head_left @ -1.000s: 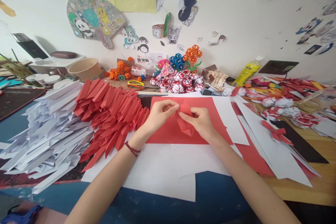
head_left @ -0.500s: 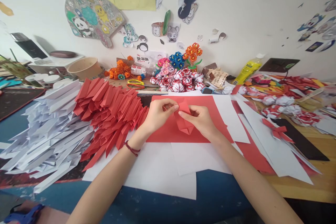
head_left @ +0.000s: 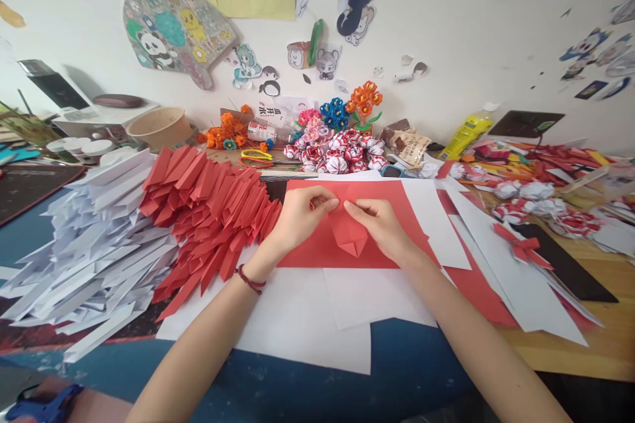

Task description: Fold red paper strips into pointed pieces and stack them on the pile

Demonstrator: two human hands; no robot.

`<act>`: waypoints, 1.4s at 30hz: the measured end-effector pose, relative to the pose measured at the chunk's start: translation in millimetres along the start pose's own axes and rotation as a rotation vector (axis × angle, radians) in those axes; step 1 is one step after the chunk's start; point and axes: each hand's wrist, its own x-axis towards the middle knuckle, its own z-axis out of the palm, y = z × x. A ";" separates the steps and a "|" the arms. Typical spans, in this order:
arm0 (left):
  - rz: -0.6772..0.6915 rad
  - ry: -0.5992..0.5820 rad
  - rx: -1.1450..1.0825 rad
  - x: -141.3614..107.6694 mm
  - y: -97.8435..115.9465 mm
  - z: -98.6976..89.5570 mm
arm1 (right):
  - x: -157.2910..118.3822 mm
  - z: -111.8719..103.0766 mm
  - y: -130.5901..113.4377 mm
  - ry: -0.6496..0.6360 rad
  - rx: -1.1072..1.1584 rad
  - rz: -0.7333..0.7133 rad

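Pinched from both sides: folded red paper (head_left: 350, 240) between left hand (head_left: 303, 213) and right hand (head_left: 376, 219).
It lies over the flat red sheet (head_left: 308, 254), the two-sided hold probably keeping its creases steady.

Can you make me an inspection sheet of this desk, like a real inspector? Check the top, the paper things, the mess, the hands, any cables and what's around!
Surface: wood at right, blue covering in front; white sheets and a red sheet lie on top.
Paper things: folded red paper between the hands; red strips and white strips heaped at left.
Clutter: red-and-white flowers, yellow bottle, beige tub.
Hands: left hand and right hand hold the folded paper's upper part.
Cables: thin dark line below the black panel; can't tell if cable.
Surroundings: pale wall with pictures.
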 end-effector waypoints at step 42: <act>0.109 -0.095 0.159 -6.3 9.5 12.1 | -2.9 1.1 -3.4 0.100 0.091 -0.034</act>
